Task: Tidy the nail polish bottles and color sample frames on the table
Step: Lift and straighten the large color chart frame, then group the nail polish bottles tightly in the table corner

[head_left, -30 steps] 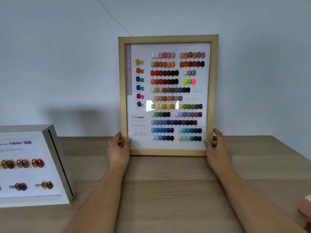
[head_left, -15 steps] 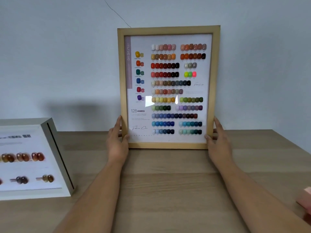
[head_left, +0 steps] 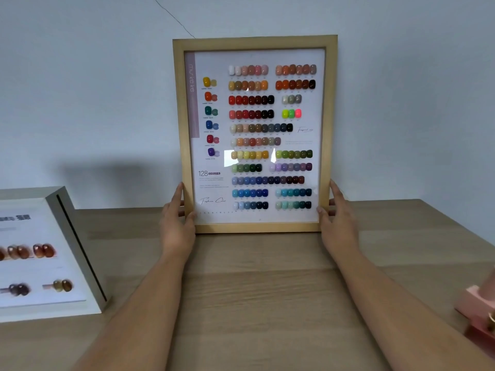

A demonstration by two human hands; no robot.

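Wooden frame [head_left: 255, 44] stands mid-table [head_left: 254, 290] against wall [head_left: 80, 89]; white frame [head_left: 77, 250] left.

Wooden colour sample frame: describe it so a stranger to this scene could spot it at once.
At the back of the table, before the wall, the wooden frame stands upright, held low on its sides by the left hand and right hand. Unlike the white frame at left, its border is light wood around many rows of colour swatches.

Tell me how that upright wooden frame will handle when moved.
Probably rigid: the wooden frame has straight rails. Likely tippy: it is tall and upright on a narrow edge, gripped low by the left hand and right hand. Its reflective front suggests glazing, so possibly fragile.
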